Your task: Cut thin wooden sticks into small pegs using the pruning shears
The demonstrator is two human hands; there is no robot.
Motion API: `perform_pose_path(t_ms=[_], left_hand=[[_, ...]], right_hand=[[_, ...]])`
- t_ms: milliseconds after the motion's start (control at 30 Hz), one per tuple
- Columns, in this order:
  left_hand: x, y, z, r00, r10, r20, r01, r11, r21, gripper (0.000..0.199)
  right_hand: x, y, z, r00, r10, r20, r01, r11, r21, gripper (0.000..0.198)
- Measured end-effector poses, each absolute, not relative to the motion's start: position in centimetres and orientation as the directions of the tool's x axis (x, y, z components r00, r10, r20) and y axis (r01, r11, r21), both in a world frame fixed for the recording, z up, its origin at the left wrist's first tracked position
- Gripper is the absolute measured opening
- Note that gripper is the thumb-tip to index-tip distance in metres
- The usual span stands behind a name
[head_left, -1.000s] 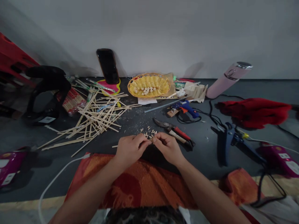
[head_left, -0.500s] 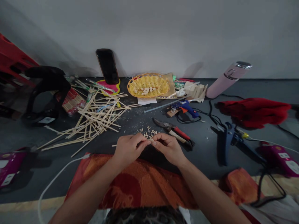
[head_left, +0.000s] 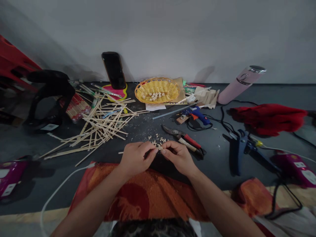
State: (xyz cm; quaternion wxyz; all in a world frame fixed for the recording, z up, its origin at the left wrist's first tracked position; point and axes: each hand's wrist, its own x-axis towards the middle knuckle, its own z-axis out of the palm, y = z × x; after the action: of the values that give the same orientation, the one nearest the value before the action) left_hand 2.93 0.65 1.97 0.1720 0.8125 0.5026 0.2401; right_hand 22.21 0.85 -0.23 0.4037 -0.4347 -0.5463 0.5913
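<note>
In the head view my left hand (head_left: pixel 135 158) and my right hand (head_left: pixel 179 158) meet low over the dark table, fingertips almost together. A short cut piece of wooden stick (head_left: pixel 160 148) shows at the pinched thumb and finger of my right hand. My left thumb and finger are also pinched, close to the piece's left end; what they hold is hidden. A thin stick end (head_left: pixel 120 152) pokes out left of my left hand; whether that hand holds it I cannot tell. Just beyond the fingertips lie several short cut stick pieces (head_left: pixel 158 140).
Loose wooden sticks (head_left: pixel 106 123) are heaped on the left. A yellow basket (head_left: pixel 140 90) with small pale pieces stands at the back, near a propped phone (head_left: pixel 114 70). Pruning shears (head_left: pixel 184 138), a blue glue gun (head_left: pixel 197 115), blue cutters (head_left: pixel 239 149) and a pink flask (head_left: pixel 240 85) are rightward.
My left fingertips have drawn back slightly to the left from the small piece. My right hand stays in nearly the same place with it.
</note>
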Motion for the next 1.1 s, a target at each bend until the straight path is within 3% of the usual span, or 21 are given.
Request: perform_pose_path(t_ms=[1100], left_hand=[[3.05, 0.75, 1.93, 0.367, 0.907, 0.206, 0.73, -0.418, 0.541, 0.024]], right_hand=[[22.21, 0.68, -0.18, -0.29, 0.955, -0.063, 0.037, -0.054, -0.998, 0.021]])
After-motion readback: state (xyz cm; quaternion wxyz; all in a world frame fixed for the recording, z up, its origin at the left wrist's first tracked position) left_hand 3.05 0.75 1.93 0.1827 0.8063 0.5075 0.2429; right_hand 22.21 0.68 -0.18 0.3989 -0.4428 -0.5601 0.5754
